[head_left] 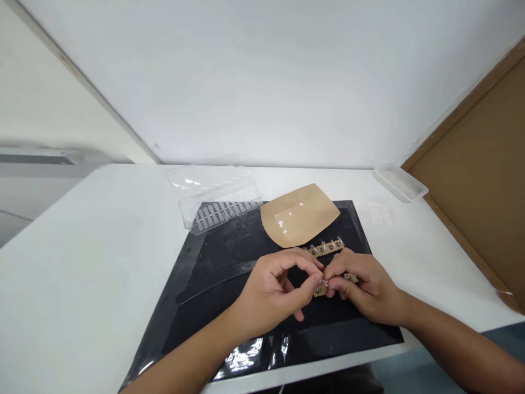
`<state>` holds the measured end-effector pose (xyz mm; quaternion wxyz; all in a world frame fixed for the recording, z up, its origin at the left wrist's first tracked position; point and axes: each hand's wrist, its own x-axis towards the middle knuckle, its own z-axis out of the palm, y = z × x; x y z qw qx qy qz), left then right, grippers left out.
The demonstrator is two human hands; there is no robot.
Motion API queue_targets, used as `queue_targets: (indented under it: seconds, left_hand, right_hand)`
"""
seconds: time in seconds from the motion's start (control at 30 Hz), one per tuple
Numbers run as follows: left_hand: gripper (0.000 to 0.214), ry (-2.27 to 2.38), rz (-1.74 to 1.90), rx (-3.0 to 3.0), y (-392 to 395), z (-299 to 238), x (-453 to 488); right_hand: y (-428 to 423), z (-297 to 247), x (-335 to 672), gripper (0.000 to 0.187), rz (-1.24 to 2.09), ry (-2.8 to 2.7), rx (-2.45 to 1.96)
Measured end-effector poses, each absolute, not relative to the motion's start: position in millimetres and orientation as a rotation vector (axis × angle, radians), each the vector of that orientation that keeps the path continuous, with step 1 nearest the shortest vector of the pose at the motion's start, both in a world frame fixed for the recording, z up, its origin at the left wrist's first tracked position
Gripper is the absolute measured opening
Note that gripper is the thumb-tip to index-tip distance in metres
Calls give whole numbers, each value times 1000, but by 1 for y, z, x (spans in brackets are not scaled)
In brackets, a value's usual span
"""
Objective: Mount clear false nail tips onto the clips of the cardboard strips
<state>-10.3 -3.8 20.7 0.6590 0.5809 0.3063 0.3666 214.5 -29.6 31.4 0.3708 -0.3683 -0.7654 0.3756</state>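
Observation:
My left hand (283, 290) has its thumb and forefinger pinched at a small clear nail tip (324, 283), the other fingers loosely curled. The nail tip is at the end of a short tan strip (320, 290) with small round metal pieces on it. My right hand (365, 284) is closed on this strip, hiding its middle; the strip's other end shows beyond my fingers. Just behind my hands, a second tan strip (328, 248) lies on the black mat (213, 257) with several clear nail tips standing up along it. My left hand covers part of that strip.
An open clear plastic box (221, 210) with rows of nail tips sits back left. Small white bits lie on tan paper (301, 216). A dark flat band (217, 279) crosses the mat. A white tray (400, 184) stands back right, by a brown board (479, 158).

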Motion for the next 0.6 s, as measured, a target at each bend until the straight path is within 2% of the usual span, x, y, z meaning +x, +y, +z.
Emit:
queue_targets:
  seconds: [0.13, 0.23, 0.43, 0.6]
  left_hand:
    - [18, 689, 863, 1363, -4, 21, -10]
    - [12, 727, 946, 1499, -3, 20, -9]
    - [5, 989, 1401, 2123, 14, 14, -8]
    - [4, 1188, 1624, 2313, 38, 7, -10]
  right_hand:
    - [-30, 28, 217, 9, 1050, -1900, -954]
    - [-28, 28, 218, 9, 967, -1919, -926]
    - [-26, 30, 217, 11, 777, -1900, -1015]
    - [-24, 27, 219, 8, 739, -1880, -1104]
